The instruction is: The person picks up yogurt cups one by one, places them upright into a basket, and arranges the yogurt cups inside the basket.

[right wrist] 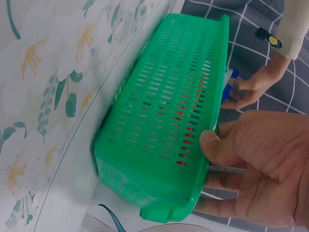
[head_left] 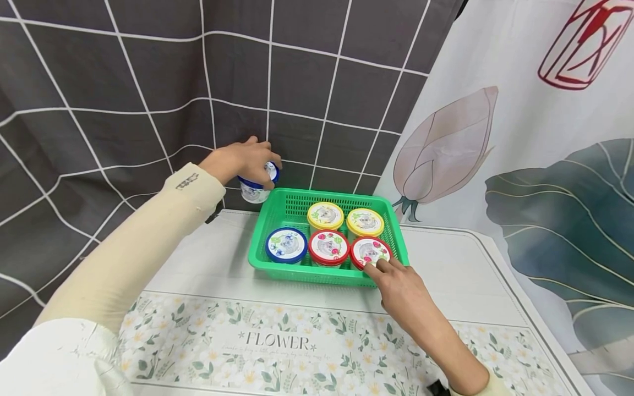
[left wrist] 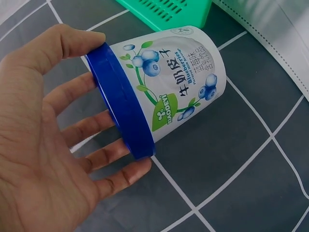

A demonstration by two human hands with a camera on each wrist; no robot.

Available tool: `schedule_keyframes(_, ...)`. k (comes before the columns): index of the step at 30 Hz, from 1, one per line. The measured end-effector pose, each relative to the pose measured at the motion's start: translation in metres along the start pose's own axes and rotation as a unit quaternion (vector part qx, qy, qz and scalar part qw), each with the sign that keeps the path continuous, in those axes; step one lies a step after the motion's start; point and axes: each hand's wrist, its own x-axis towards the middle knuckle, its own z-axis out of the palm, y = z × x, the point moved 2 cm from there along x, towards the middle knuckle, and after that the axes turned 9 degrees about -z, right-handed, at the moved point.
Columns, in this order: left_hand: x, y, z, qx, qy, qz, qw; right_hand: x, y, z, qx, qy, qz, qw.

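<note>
My left hand [head_left: 245, 162] holds a white cup [left wrist: 169, 79] with a blue lid and blueberry pictures by its lid, thumb on one side and fingers on the other. This cup is raised beside the back left corner of a green plastic basket [head_left: 277, 272]. At the basket's near right side, my right hand [head_left: 403, 289] grips the rim, its thumb outside and its fingers reaching over. Close to those fingertips is a red-lidded cup [head_left: 370, 252]. Inside the basket there are also another red-lidded cup [head_left: 329, 247], a blue-lidded cup [head_left: 286, 245] and two yellow-lidded cups [head_left: 325, 215].
The basket stands on a white table cover [head_left: 218, 264] with a flower-print band along the front. Behind it hangs a dark curtain [head_left: 317, 82] with white grid lines. A pale curtain [head_left: 455, 181] with plant drawings hangs at the right.
</note>
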Motion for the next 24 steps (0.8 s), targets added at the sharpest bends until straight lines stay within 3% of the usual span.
schedule_keyframes(24,0.004,0.035,0.001,0.000,0.010,0.053,0.9986,0.001,0.000,0.000,0.001,-0.006,0.001,1.000)
